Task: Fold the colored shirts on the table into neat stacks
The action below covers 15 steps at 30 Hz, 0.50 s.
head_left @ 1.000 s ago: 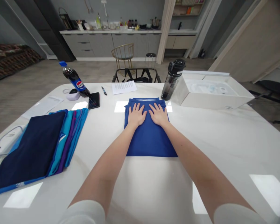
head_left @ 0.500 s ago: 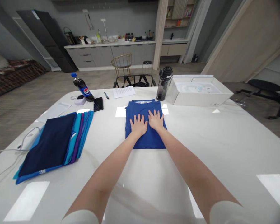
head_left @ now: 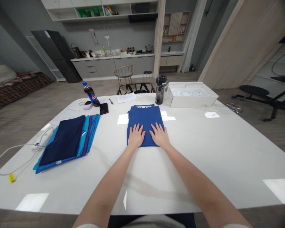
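Note:
A folded blue shirt (head_left: 146,117) lies flat on the white table (head_left: 192,142), its neckline at the far edge. My left hand (head_left: 136,136) rests flat on the near left part of the shirt, fingers spread. On the near right part lies my right hand (head_left: 159,135), palm down with the fingers apart. Neither hand grips the cloth. To the left is a stack of folded garments (head_left: 64,139), dark navy on top, with blue, teal and purple layers showing beneath.
Beyond the stack stand a cola bottle (head_left: 91,94) and a phone (head_left: 104,108). A pen (head_left: 110,101) and a printed sheet (head_left: 126,97) lie at the far edge. A dark drinking bottle (head_left: 160,90) stands beside a white box (head_left: 191,96). A cable (head_left: 19,146) trails at left.
Both hands have slid over the shirt from its far part towards its near edge, staying flat. The view has tilted up, showing more of the kitchen. The garment stack has stayed in place.

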Each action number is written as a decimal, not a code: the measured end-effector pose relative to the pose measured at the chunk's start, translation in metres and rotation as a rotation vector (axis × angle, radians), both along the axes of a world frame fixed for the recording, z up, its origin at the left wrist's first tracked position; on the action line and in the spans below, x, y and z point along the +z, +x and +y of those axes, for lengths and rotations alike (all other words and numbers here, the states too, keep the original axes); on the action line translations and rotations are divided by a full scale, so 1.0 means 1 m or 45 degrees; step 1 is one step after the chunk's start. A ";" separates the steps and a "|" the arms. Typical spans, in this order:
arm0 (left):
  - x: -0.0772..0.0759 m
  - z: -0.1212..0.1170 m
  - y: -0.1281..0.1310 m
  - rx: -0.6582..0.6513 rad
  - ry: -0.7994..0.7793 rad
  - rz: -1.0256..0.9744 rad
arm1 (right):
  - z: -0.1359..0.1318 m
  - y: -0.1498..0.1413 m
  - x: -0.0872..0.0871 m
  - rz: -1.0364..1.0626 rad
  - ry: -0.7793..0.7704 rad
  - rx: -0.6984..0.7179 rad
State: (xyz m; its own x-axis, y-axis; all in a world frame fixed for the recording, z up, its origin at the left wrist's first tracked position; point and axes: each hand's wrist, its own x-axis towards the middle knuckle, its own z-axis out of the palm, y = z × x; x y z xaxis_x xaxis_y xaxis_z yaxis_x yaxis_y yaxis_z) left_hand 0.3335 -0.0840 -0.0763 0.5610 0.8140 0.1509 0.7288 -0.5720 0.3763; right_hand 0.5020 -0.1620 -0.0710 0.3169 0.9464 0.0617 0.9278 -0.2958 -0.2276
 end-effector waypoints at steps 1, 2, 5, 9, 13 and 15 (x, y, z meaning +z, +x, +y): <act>0.000 -0.005 -0.005 0.003 0.004 0.019 | -0.006 -0.001 0.001 0.001 -0.006 0.010; 0.000 -0.010 -0.010 0.001 0.006 0.034 | -0.012 -0.002 0.001 0.000 -0.014 0.020; -0.001 -0.022 -0.022 -0.027 0.011 0.052 | -0.028 -0.006 0.002 -0.012 -0.042 0.032; -0.001 -0.039 -0.038 -0.037 0.004 0.077 | -0.050 -0.012 -0.001 -0.036 -0.062 0.017; 0.000 -0.054 -0.062 -0.071 -0.013 0.100 | -0.076 -0.007 -0.006 -0.023 -0.079 0.031; 0.001 -0.059 -0.078 -0.082 0.013 0.099 | -0.091 0.003 -0.006 0.002 -0.060 0.077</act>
State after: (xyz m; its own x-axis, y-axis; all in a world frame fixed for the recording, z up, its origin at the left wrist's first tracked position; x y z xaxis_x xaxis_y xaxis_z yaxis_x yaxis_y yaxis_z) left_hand 0.2554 -0.1432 -0.0757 0.6227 0.7743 0.1128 0.7170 -0.6224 0.3137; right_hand 0.5050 -0.2528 -0.0772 0.2594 0.9656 0.0161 0.9439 -0.2500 -0.2158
